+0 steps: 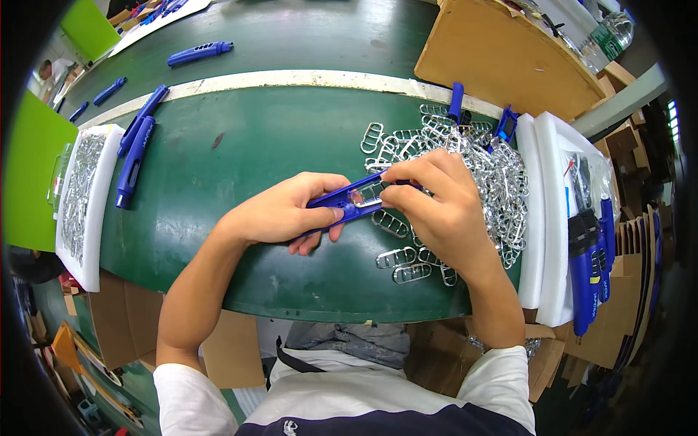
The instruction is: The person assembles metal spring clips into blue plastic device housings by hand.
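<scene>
At the middle of the green table [189,163], the left hand [280,211] holds a blue casing [334,200] at a slant, thumb and fingers clamped on its left part. The right hand [440,203] pinches a silver frame [369,194] over the casing's right part; whether it is seated, I cannot tell. The frame could tip or slip if pressed at one end only, and the casing could twist if the left grip slackens. A heap of silver frames [502,174] crowds the right hand, so a dropped one could get lost there. White foam blocks [552,240] wall off the right side; two blue casings [136,161] lie left, beside a white foam tray [91,240].
</scene>
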Tool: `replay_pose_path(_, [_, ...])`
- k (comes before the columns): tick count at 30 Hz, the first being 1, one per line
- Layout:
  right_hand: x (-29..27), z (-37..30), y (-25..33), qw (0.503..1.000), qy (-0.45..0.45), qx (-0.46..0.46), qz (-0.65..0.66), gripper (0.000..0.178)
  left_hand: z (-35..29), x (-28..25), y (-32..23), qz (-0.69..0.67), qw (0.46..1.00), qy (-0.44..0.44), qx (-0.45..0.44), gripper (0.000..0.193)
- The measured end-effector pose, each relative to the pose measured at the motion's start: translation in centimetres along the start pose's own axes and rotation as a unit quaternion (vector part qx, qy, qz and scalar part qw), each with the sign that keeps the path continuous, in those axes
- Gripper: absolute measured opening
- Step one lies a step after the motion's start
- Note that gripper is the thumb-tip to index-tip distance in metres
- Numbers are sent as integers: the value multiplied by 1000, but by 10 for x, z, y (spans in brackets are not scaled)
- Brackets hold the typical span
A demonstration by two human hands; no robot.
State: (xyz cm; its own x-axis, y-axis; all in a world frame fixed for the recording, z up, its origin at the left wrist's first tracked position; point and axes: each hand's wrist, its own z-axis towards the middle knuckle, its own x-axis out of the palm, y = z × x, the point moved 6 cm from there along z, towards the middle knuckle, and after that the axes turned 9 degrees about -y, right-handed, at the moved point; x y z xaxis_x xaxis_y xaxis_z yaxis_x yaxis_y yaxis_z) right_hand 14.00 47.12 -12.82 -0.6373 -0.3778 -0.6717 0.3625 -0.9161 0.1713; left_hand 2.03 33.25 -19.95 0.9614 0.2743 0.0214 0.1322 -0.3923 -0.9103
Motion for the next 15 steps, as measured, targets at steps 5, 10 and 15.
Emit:
replay_pose_path(5, [7,-5,-1,999,-4,16,41,9,2,2,1,-1,1000,8,17,18])
replay_pose_path(10, [10,-7,0,997,-2,30,74,9,1,1,2,6,1000,1,22,18])
replay_pose_path(15, [13,-8,-3,993,-4,71,99,10,1,-1,0,6,1000,-4,28,19])
